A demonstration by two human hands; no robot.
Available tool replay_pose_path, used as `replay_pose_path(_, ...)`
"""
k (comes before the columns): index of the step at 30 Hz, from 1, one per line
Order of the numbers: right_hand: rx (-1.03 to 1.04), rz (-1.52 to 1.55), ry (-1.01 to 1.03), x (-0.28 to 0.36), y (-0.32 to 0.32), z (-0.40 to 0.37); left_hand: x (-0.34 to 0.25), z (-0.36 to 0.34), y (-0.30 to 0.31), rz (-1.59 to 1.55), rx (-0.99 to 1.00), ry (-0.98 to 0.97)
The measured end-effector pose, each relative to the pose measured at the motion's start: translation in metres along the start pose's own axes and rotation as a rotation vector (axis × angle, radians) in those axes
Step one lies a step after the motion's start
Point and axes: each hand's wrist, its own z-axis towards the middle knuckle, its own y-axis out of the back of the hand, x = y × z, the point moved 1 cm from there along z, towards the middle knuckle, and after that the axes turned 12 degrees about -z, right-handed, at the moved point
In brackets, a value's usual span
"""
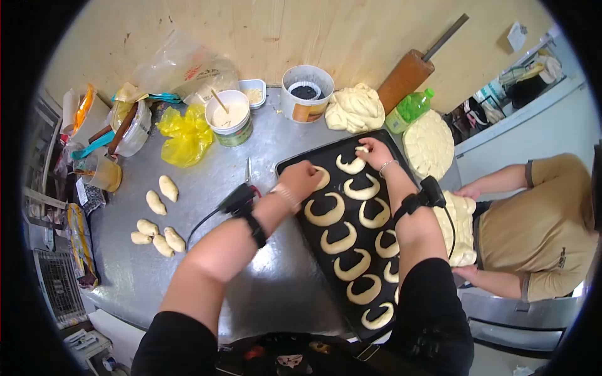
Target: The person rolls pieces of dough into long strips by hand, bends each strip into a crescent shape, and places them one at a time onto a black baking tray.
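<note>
A black baking tray (290,164) holds several crescent-shaped dough pieces (339,238) in rows. At the tray's far left corner, my left hand (299,180) has its fingers closed on the end of a dough crescent (323,178). Near the far edge, my right hand (376,153) pinches the tip of another crescent (350,165). Several small dough rolls (168,188) lie on the metal table (135,276) at the left.
A white bucket (229,119), yellow bag (185,136) and larger tub (307,94) stand at the back. Dough mounds (355,108), a green bottle (409,111) and a rolling pin (406,78) are beyond the tray. At the right, another person (539,229) holds a dough slab (456,229).
</note>
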Motion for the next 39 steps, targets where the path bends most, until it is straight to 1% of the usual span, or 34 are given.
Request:
replay_pose_path(1,0.013,-0.039,0.018,0.001,0.002,0.001,-0.018,0.026,-0.014,0.172,0.089,0.065)
replay_pose_path(2,0.024,-0.072,0.033,0.000,0.003,0.002,-0.018,0.054,-0.035,0.259,0.106,0.136)
replay_pose_path(4,0.047,-0.046,0.071,-0.011,0.001,0.007,-0.039,0.076,-0.054,0.272,0.072,0.209)
replay_pose_path(6,0.089,0.028,0.108,-0.010,0.004,0.006,-0.025,0.092,-0.078,0.288,0.030,0.130)
replay_pose_path(9,0.105,-0.032,0.215,-0.005,0.015,0.000,-0.016,0.103,-0.093,0.231,-0.047,-0.020)
replay_pose_path(10,0.087,0.094,0.302,-0.007,0.014,0.000,-0.011,0.104,-0.093,0.196,-0.075,-0.071)
replay_pose_path(11,0.096,0.109,0.332,-0.009,0.014,0.001,-0.004,0.105,-0.094,0.146,-0.172,-0.199)
replay_pose_path(12,0.107,0.125,0.364,-0.011,0.012,0.001,0.003,0.105,-0.094,0.178,-0.168,-0.249)
replay_pose_path(13,0.129,0.108,0.374,-0.014,0.010,0.002,0.008,0.104,-0.092,0.205,-0.120,-0.285)
replay_pose_path(14,0.065,-0.016,0.466,-0.016,0.010,0.004,0.009,0.104,-0.090,0.233,-0.078,-0.330)
replay_pose_path(16,-0.070,-0.270,0.646,-0.018,0.012,0.007,0.004,0.101,-0.090,0.332,-0.062,-0.319)
replay_pose_path(17,-0.050,-0.285,0.657,-0.021,0.011,0.007,-0.002,0.097,-0.089,0.379,-0.052,-0.312)
replay_pose_path(20,-0.057,-0.313,0.669,-0.023,0.014,0.001,-0.017,0.089,-0.085,0.302,-0.076,-0.423)
replay_pose_path(21,-0.037,-0.291,0.692,-0.029,0.015,0.002,-0.021,0.087,-0.088,0.322,-0.013,-0.454)
replay_pose_path(23,0.099,0.027,0.527,-0.027,0.021,0.001,-0.028,0.084,-0.095,0.363,0.108,-0.518)
replay_pose_path(24,0.165,0.183,0.441,-0.025,0.023,0.000,-0.026,0.083,-0.097,0.401,0.122,-0.519)
replay_pose_path(25,-0.053,0.015,0.532,-0.020,0.023,-0.003,-0.022,0.083,-0.100,0.438,0.135,-0.523)
replay_pose_path(27,-0.039,-0.200,0.651,-0.016,0.030,-0.011,-0.013,0.088,-0.106,0.462,0.118,-0.535)
replay_pose_path(28,-0.031,-0.307,0.707,-0.005,0.036,-0.020,-0.015,0.091,-0.104,0.454,0.159,-0.466)
replay_pose_path(29,0.064,-0.355,0.648,0.006,0.036,-0.028,-0.019,0.095,-0.102,0.443,0.200,-0.394)
replay_pose_path(30,0.045,-0.397,0.661,0.006,0.032,-0.030,-0.021,0.096,-0.101,0.430,0.245,-0.320)
replay_pose_path(31,0.021,-0.438,0.673,0.008,0.028,-0.032,-0.023,0.094,-0.097,0.341,0.220,-0.344)
replay_pose_path(34,0.002,-0.493,0.698,0.008,0.027,-0.033,-0.028,0.086,-0.084,0.439,0.309,-0.345)
replay_pose_path(36,0.011,-0.492,0.721,0.007,0.021,-0.034,-0.012,0.086,-0.092,0.489,0.258,-0.413)
replay_pose_path(37,0.013,-0.491,0.688,0.008,0.018,-0.036,-0.005,0.084,-0.090,0.530,0.218,-0.430)
replay_pose_path(38,-0.048,-0.526,0.671,0.007,0.013,-0.039,-0.003,0.075,-0.087,0.475,0.157,-0.417)
replay_pose_path(39,0.001,-0.511,0.605,0.018,0.017,-0.045,-0.015,0.051,-0.073,0.450,0.040,-0.559)
